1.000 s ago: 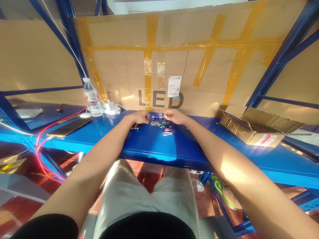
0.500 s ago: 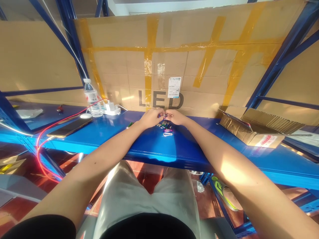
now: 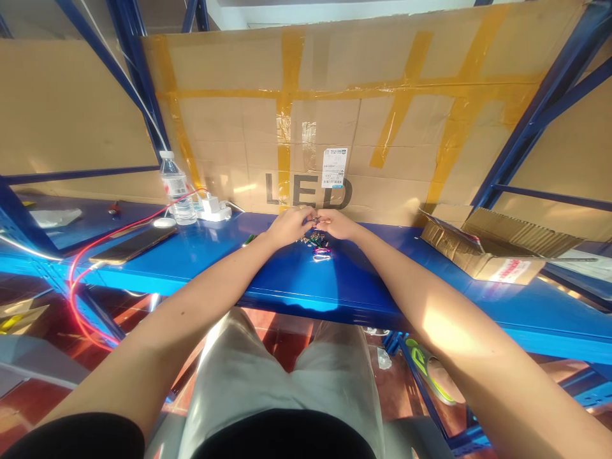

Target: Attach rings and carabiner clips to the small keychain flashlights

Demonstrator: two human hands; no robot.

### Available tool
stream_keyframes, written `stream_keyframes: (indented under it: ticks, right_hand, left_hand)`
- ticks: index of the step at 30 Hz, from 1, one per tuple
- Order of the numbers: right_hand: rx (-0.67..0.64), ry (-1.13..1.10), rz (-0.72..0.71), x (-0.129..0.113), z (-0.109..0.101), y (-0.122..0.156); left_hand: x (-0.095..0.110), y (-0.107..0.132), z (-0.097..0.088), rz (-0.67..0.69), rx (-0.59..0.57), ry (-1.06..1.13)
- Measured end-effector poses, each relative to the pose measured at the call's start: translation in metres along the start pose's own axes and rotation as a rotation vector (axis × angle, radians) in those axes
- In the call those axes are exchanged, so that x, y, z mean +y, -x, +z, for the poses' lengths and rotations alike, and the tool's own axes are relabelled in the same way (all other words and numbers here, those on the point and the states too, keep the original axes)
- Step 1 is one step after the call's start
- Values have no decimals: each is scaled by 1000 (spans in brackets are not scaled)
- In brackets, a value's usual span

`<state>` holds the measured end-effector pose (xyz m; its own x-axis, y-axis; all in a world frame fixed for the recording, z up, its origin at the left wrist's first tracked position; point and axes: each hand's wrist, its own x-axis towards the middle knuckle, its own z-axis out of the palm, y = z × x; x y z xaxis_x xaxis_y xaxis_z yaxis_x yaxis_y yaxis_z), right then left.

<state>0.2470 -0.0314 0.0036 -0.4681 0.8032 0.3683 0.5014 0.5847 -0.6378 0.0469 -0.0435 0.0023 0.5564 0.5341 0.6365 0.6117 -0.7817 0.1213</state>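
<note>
Reaches over a glossy blue metal tabletop (image 3: pixel 354 280), holding bare left hand (image 3: pixel 289 226) and bare right hand (image 3: pixel 337 225) together, fingers curled nearly closed. Has loose brassy and dark metal parts (image 3: pixel 315 239) just nearer the body, then pink-and-silver metal loops (image 3: pixel 322 254). Pinches a tiny shiny piece (image 3: pixel 316 220) between both hands' fingertips; cannot tell its shape.

Small shiny piece (image 3: pixel 315 220), partly hidden between the fingers (image 3: pixel 326 223), near clustered metallic bits (image 3: pixel 316 239) and colourful clips (image 3: pixel 322 254).
</note>
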Motion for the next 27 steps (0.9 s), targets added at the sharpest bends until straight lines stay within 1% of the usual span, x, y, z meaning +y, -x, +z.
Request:
stream_keyframes:
  ticks: [2, 6, 8, 11, 18, 20, 23, 27]
  right_hand:
    - [7, -13, -4, 2, 0, -1]
    - [7, -45, -22, 6, 0, -2]
    - [-3, -76, -24, 6, 1, -3]
    - [-19, -147, -19, 4, 3, -3]
    - [-4, -323, -22, -13, 7, -1]
    - [22, -341, -2, -19, 7, 0]
    - [99, -328, 18, -25, 8, 1]
    - [183, -271, 73, -28, 13, -3]
  left_hand:
    - [0, 0, 0, 0, 10, 12]
    - [-1, 1, 0, 52, 18, 10]
    - [-2, 0, 1, 48, 20, 20]
    - [-3, 0, 2, 7, 46, 87]
    - [3, 0, -2, -135, 164, 362]
    - [3, -1, -3, -157, 203, 420]
    - [2, -3, -2, -197, 254, 505]
    - [-1, -6, 0, -251, 274, 632]
